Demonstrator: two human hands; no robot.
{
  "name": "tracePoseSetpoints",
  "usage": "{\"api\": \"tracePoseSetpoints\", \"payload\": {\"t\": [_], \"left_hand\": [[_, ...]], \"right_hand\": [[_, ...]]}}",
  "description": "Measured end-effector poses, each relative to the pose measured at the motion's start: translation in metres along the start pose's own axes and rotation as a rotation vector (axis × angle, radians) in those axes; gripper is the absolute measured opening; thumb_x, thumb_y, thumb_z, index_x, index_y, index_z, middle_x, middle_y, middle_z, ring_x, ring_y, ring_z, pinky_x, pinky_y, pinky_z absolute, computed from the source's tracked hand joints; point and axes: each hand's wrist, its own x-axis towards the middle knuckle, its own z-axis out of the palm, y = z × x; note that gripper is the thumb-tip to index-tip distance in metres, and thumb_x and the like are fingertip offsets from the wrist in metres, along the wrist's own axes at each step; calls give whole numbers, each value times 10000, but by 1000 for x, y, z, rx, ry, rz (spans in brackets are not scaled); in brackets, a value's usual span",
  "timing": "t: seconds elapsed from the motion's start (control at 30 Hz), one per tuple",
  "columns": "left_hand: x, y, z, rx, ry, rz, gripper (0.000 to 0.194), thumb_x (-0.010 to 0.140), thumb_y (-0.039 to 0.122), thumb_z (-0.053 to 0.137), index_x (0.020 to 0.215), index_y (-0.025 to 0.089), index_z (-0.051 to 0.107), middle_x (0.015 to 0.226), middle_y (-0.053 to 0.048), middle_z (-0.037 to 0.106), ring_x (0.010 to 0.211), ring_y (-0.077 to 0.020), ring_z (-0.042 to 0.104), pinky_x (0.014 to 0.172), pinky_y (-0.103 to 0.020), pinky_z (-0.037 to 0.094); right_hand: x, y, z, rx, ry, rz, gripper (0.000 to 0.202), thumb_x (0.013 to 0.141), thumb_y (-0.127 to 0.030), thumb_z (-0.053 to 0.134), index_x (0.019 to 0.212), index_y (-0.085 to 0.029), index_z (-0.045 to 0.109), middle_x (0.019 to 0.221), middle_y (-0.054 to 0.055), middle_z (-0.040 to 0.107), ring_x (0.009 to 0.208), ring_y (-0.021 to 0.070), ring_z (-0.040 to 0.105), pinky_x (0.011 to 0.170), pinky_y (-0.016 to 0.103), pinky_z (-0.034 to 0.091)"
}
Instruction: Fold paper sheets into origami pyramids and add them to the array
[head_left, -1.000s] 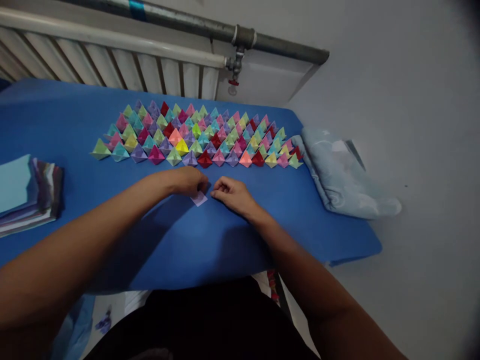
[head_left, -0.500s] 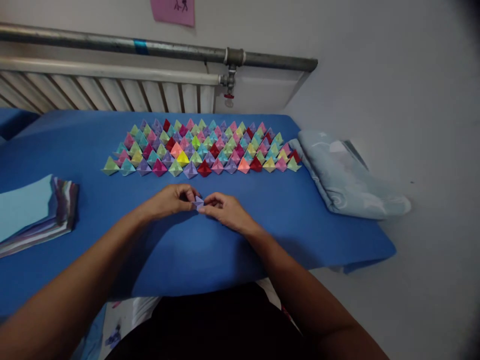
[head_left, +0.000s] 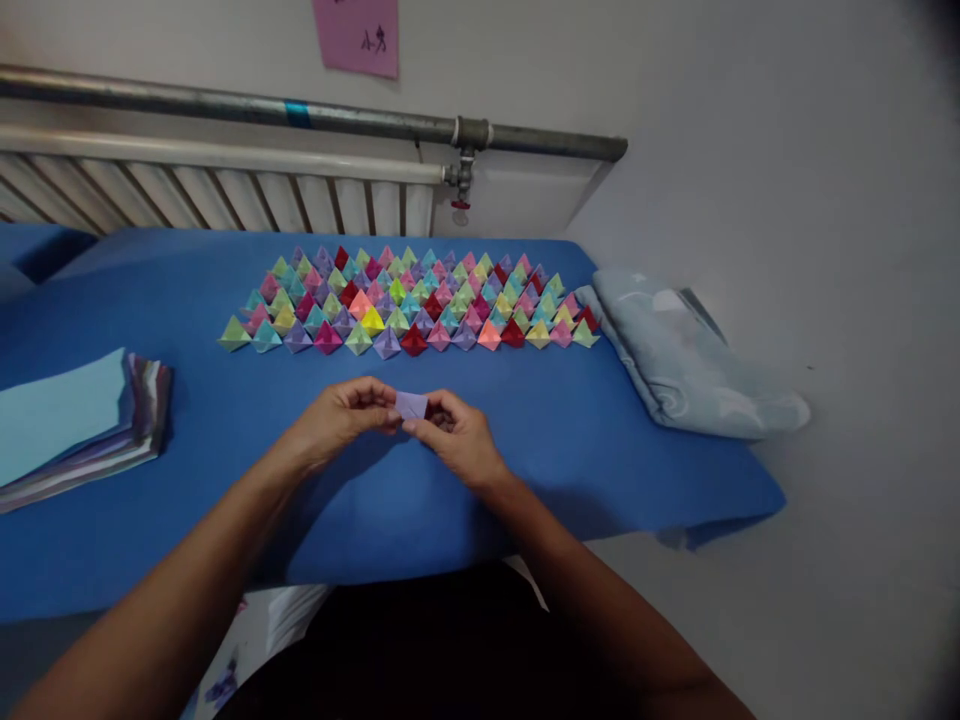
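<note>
Between both hands is a small lilac folded paper [head_left: 411,405], held just above the blue cloth [head_left: 420,510]. Its left edge is pinched by my left hand [head_left: 352,415]. My right hand [head_left: 457,430] grips the right side, thumb at the lower edge. The paper looks like a flat, roughly four-sided piece with a crease on its face. Beyond my hands, several small folded paper boats [head_left: 387,343] in many colours stand in close rows.
At the left lies a stack of paper sheets [head_left: 60,415], light blue on top. A folded grey-blue cloth [head_left: 675,350] rests at the table's right end. Behind the table are a radiator [head_left: 247,200] and a metal pipe [head_left: 195,105] along the wall.
The lilac paper showed a pointed boat shape before and now shows a flatter, wider face. Both hands have shifted slightly right in view, and the camera view has moved a little.
</note>
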Motion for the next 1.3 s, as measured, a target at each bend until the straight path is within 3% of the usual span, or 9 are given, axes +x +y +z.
{"api": "tracePoseSetpoints", "payload": {"t": [0.1, 0.2, 0.4, 0.53, 0.63, 0.73, 0.87, 1.07, 1.3], "left_hand": [[-2, -6, 10, -135, 75, -2, 364, 546, 345, 845, 788, 181, 629, 710, 15, 671, 656, -152, 642, 730, -328, 543], [-4, -8, 15, -98, 49, 35, 348, 577, 351, 821, 821, 187, 634, 756, 2, 680, 703, -166, 648, 752, -339, 541], [0, -4, 5, 541, 30, 374, 123, 816, 311, 617, 863, 210, 668, 867, -27, 691, 845, -193, 629, 814, -335, 502], [14, -21, 4, 873, 116, 722, 118, 902, 216, 527, 865, 201, 639, 882, -48, 678, 873, -208, 612, 816, -346, 488], [18, -38, 8, 1081, 172, 854, 202, 963, 195, 473, 842, 183, 634, 881, -83, 676, 840, -222, 603, 781, -359, 479], [12, -49, 11, 1223, 127, 865, 261, 987, 167, 434, 835, 176, 647, 865, -91, 681, 799, -221, 601, 764, -365, 467], [-1, -52, 12, 1185, 60, 845, 232, 997, 179, 459, 954, 172, 687, 965, -107, 710, 878, -236, 622, 801, -379, 459], [-5, -52, 11, 1141, 84, 794, 239, 1010, 259, 471, 1062, 181, 691, 1044, -103, 730, 919, -241, 638, 840, -392, 454], [4, -51, 9, 1157, 100, 898, 193, 982, 249, 530, 1017, 157, 696, 1009, -94, 738, 851, -233, 634, 818, -404, 439]], "right_hand": [[-2, 1, 0, 87, 17, 13, 142, 817, -326, 663, 862, -194, 642, 790, -19, 643, 707, 108, 579, 686, 228, 453], [-3, 3, -2, -93, 67, -48, 115, 847, -304, 645, 817, -194, 656, 769, -15, 626, 703, 111, 565, 671, 225, 435], [3, 6, -13, -547, 16, -333, 118, 916, -220, 586, 850, -187, 678, 796, 15, 623, 746, 131, 562, 713, 240, 429], [15, 10, -19, -845, -25, -501, 185, 952, -162, 514, 994, -186, 693, 947, 75, 667, 920, 179, 585, 833, 279, 440], [21, 15, -21, -1051, -70, -533, 216, 970, -168, 496, 1008, -189, 708, 961, 91, 672, 901, 198, 566, 803, 302, 422], [16, 20, -21, -1164, -144, -546, 246, 991, -186, 472, 988, -178, 718, 935, 97, 677, 847, 207, 547, 762, 331, 388], [1, 25, -24, -1163, -173, -560, 242, 981, -189, 504, 1140, -167, 685, 1058, 108, 686, 913, 225, 544, 785, 359, 368], [-9, 25, -27, -1114, -155, -466, 248, 980, -207, 520, 1167, -182, 682, 1097, 97, 699, 948, 228, 561, 821, 372, 375], [-4, 22, -26, -1072, -160, -379, 221, 962, -252, 574, 1125, -174, 700, 1099, 88, 709, 967, 236, 576, 844, 375, 397]]}}
